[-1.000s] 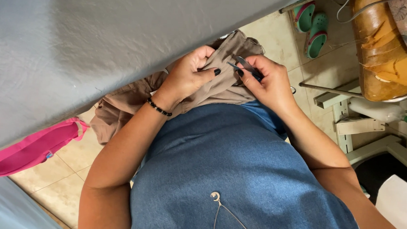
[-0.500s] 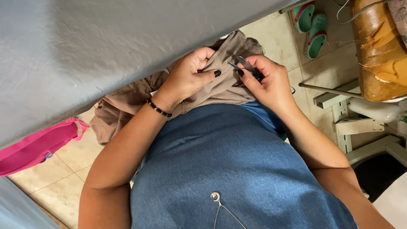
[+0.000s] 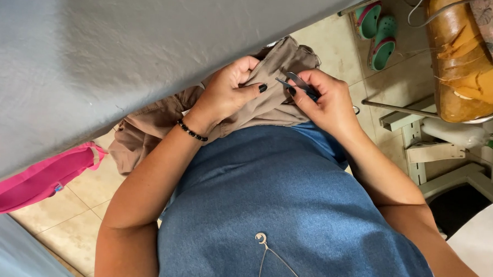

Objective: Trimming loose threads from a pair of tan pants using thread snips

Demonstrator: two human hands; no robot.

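In the head view, our left hand [image 3: 226,94] has its fingers clamped on a bunched fold of the crumpled beige cloth garment [image 3: 258,106], which lies in our lap against the blue knit top [image 3: 288,205]. Our right hand [image 3: 324,100] has its fingers closed around small dark metal scissors [image 3: 296,83], tips touching the cloth. A grey worktop [image 3: 123,58] sits above, green clogs [image 3: 377,29] on the tiled floor [image 3: 86,198].

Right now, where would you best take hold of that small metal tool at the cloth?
Probably the rear handle of the small metal tool, from the right, as the right hand does. Its points face the tan fabric, which the left hand bunches.
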